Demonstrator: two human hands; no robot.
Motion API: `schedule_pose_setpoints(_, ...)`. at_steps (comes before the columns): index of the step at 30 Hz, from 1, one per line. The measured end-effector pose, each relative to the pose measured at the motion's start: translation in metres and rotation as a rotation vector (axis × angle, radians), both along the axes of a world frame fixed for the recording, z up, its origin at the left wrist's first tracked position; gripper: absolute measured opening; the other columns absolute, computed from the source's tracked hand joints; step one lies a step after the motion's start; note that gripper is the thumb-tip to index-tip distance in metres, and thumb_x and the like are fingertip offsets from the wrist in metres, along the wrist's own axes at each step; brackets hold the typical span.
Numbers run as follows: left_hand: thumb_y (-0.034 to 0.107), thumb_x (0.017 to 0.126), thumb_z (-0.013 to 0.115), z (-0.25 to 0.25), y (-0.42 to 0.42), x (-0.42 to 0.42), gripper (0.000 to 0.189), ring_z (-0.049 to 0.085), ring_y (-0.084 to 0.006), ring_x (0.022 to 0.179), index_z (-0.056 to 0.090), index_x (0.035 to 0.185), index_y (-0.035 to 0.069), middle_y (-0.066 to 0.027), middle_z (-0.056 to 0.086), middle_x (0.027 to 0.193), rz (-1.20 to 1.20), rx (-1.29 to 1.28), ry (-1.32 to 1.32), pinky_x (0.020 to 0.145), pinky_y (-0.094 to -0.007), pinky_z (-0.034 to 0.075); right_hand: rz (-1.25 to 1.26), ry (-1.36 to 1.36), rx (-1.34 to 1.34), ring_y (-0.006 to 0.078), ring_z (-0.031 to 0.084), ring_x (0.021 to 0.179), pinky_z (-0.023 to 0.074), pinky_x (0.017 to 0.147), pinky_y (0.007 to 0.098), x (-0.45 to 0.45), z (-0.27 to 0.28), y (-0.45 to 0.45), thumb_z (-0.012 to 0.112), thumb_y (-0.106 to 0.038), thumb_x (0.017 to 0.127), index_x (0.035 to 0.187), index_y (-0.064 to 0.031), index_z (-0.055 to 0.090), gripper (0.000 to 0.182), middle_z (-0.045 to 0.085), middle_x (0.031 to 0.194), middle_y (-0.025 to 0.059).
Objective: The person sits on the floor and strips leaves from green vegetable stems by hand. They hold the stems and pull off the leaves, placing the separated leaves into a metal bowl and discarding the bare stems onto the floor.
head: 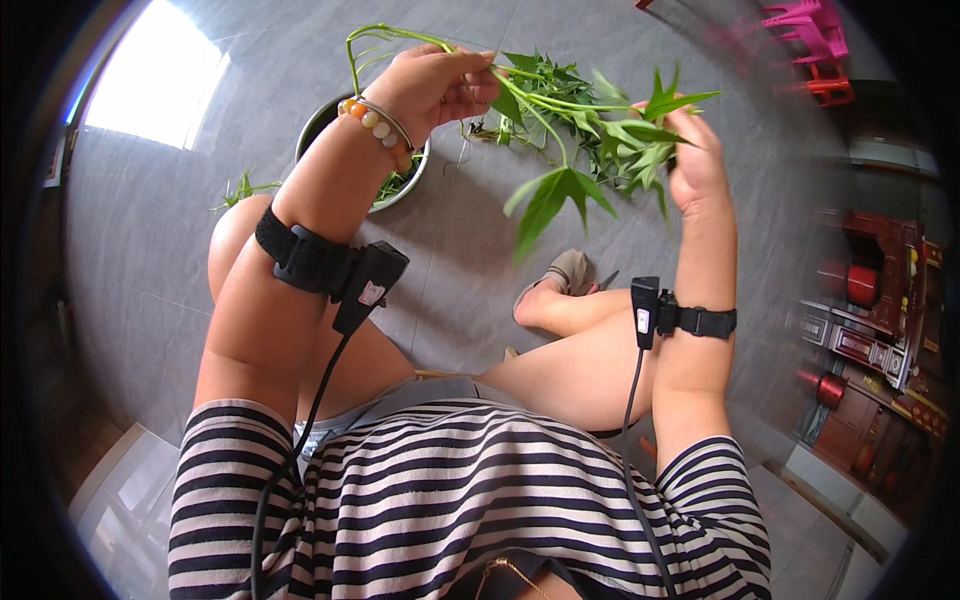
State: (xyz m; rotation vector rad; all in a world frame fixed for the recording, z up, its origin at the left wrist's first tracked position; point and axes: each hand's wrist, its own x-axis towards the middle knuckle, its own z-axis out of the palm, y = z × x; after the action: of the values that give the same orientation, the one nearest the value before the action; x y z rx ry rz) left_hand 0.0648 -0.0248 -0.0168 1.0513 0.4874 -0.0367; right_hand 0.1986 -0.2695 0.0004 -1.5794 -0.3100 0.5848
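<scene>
My left hand [442, 86], a bead bracelet at its wrist, pinches the stems of a leafy green vine [559, 105] between thumb and fingers. One bare stem bends over the back of that hand and hangs down to its left. At the vine's other end my right hand [694, 154] has its fingers around the leaves, which partly hide them. Broad lobed leaves, like sweet potato greens, droop between both hands, slightly blurred. Below my left forearm stands a round basin [426, 161] with greens inside, partly covered by the arm. Beyond the vine lies a heap of leafy stems [551, 79] on the floor.
A loose sprig [244, 191] lies on the grey tiled floor [450, 247] left of the basin. Pink plastic stools [814, 30] and a red stool [829, 84] stand far right. Dark red wooden furniture [885, 300] lines the right side. Cables run from straps on both forearms.
</scene>
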Motion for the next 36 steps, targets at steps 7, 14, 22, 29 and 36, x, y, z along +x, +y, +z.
schedule_pose_setpoints(7, 0.014, 0.083, 0.053, 0.003, -0.002, 0.004, 0.009, 0.058, -0.0094, 0.069, 0.051, 0.082, 0.005, -0.0049, 0.060, 0.081, 0.032, -0.023, -0.045, 0.065, -0.0241, 0.052, 0.360, 0.433, 0.082, 0.0070, 0.046, 0.063, 0.0386, 0.056, 0.0194, -0.057, -0.005, 0.047, 0.052, -0.025, 0.085, 0.094, -0.0043, 0.052, 0.023, 0.049, 0.068, -0.0007)
schedule_pose_setpoints(14, 0.012, 0.084, 0.051, 0.006, -0.008, 0.005, 0.008, 0.058, -0.0114, 0.071, 0.048, 0.082, 0.005, -0.0074, 0.060, 0.084, 0.022, -0.020, -0.091, 0.068, -0.0240, 0.052, 0.562, 0.824, 0.302, 0.0013, 0.035, 0.042, 0.0345, 0.040, 0.0151, -0.062, -0.004, 0.050, 0.051, -0.025, 0.085, 0.095, -0.0026, 0.052, 0.025, 0.039, 0.057, -0.0059)
schedule_pose_setpoints(22, 0.008, 0.085, 0.048, 0.004, -0.004, 0.007, 0.007, 0.057, -0.0114, 0.074, 0.050, 0.081, 0.003, -0.0096, 0.060, 0.095, -0.034, -0.341, -0.197, 0.068, -0.0212, 0.051, 0.570, 0.967, 0.382, 0.0046, 0.036, 0.042, 0.0395, 0.044, 0.0181, -0.057, -0.014, 0.050, 0.047, -0.016, 0.084, 0.090, -0.0014, 0.053, 0.016, 0.041, 0.058, -0.0030)
schedule_pose_setpoints(29, 0.012, 0.084, 0.053, 0.002, -0.006, 0.009, 0.008, 0.054, -0.0078, 0.068, 0.053, 0.079, 0.005, -0.0017, 0.058, 0.081, -0.084, -0.306, -0.215, 0.062, -0.0185, 0.049, 0.533, 0.894, 0.346, 0.0064, 0.038, 0.044, 0.0352, 0.040, 0.0186, -0.059, -0.016, 0.054, 0.046, -0.014, 0.084, 0.077, -0.0047, 0.050, 0.012, 0.039, 0.056, -0.0029)
schedule_pose_setpoints(36, 0.030, 0.081, 0.058, 0.003, -0.012, 0.007, 0.023, 0.050, -0.0042, 0.062, 0.054, 0.074, 0.009, 0.0034, 0.053, 0.071, -0.054, 0.047, -0.089, 0.053, -0.0169, 0.042, 0.578, 1.020, 0.382, 0.0038, 0.032, 0.042, 0.0288, 0.037, 0.0158, -0.052, -0.018, 0.052, 0.042, -0.016, 0.084, 0.080, -0.0031, 0.048, 0.015, 0.037, 0.056, -0.0036)
